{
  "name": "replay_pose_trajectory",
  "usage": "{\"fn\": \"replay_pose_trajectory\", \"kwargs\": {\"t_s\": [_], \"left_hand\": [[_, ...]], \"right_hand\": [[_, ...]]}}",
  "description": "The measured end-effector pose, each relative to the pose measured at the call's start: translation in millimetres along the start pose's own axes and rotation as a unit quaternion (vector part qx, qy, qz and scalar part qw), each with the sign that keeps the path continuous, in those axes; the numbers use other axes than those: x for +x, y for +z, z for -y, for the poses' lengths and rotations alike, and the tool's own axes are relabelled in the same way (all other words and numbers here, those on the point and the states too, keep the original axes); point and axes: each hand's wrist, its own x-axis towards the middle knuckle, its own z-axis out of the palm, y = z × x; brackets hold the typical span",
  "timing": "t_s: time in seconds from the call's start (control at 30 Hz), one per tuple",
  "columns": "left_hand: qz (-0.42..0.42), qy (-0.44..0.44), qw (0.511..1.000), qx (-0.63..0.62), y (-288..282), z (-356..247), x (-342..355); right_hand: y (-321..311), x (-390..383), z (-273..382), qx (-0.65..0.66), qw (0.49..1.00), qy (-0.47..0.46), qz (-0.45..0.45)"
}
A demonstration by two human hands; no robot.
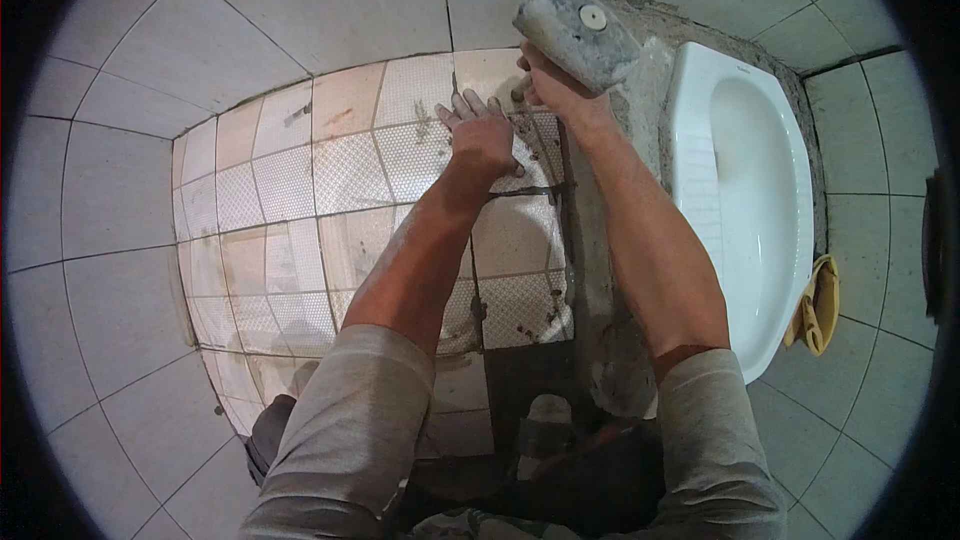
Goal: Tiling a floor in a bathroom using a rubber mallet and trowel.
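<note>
Grey mallet head (566, 37), far, right of centre, long axis slanting far-left to near-right; I see the right hand (556, 90) gripping beneath it, fingers curled, left hand (482, 137) spread empty on tiles (345, 175).

No text can be read with certainty. A tiny dark mark (743, 69), perhaps lettering, stands on the top rim of the white pan (745, 230), in the upper right of the frame; it is too small to make out. On the grey mallet (560, 40), at the top of the frame right of centre, a round pale disc (593, 17) with a dark spot at its middle shows; whether it bears any print cannot be told.
</note>
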Motion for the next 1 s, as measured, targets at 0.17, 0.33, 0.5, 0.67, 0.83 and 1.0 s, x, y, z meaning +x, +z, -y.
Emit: {"fn": "replay_pose_trajectory", "kwargs": {"t_s": [0.17,0.33,0.5,0.67,0.83,1.0], "left_hand": [[0.003,0.010,1.000,0.008,3,4,-1],[-0.016,0.024,1.000,-0.002,8,6,4],[-0.014,0.022,1.000,-0.001,10,6,0],[-0.008,0.015,1.000,-0.005,7,5,0],[-0.012,0.013,1.000,0.016,6,4,1],[-0.026,0.020,0.999,-0.013,7,7,-1]], "right_hand": [[3,2,13,0.000,0.998,-0.040,-0.043],[5,18,10,-0.262,0.940,-0.203,-0.077],[10,17,0,-0.028,0.990,-0.127,-0.053],[0,29,-12,-0.100,0.981,-0.162,-0.035],[2,25,-5,-0.090,0.995,-0.018,0.026],[0,30,6,-0.007,0.997,-0.055,0.045]]}}
